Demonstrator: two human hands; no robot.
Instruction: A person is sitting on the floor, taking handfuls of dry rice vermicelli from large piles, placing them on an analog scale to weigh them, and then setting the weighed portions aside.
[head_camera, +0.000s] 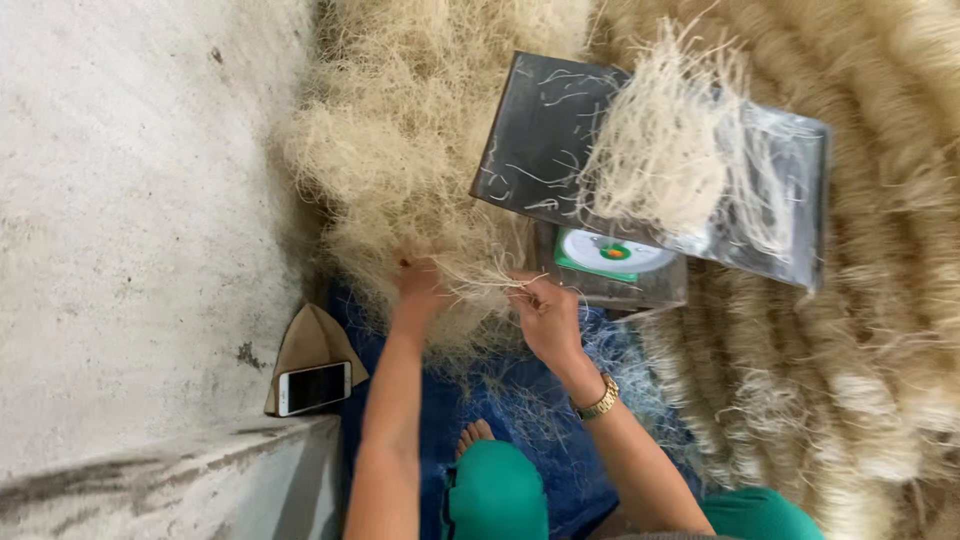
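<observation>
1. My left hand (418, 285) is sunk into the near edge of the loose fibre heap (400, 130). Its fingers are buried in the strands, so I cannot tell whether they are curled or spread.
2. My right hand (545, 318) has its fingers pinched together on a thin fibre tuft (488, 280).
3. Key relation: the tuft runs roughly side to side between my two hands, long axis left-right, with the left end merging into the heap. The right hand is the one with a clear grip; the left is touching the same strands at the heap side.
4. The bulk of the heap lies straight ahead and slightly left of both hands.
5. The weighing scale (612, 262) sits just beyond my right hand, ahead and to the right. Its dark tray (545, 135) carries a pale fibre clump (665, 150).
6. The right hand is nearer to the scale.
7. Periphery: rolled fibre bundles (880, 250) on the right, a phone (313, 387) on the ledge at left, blue cloth (520, 400) under my arms.
</observation>
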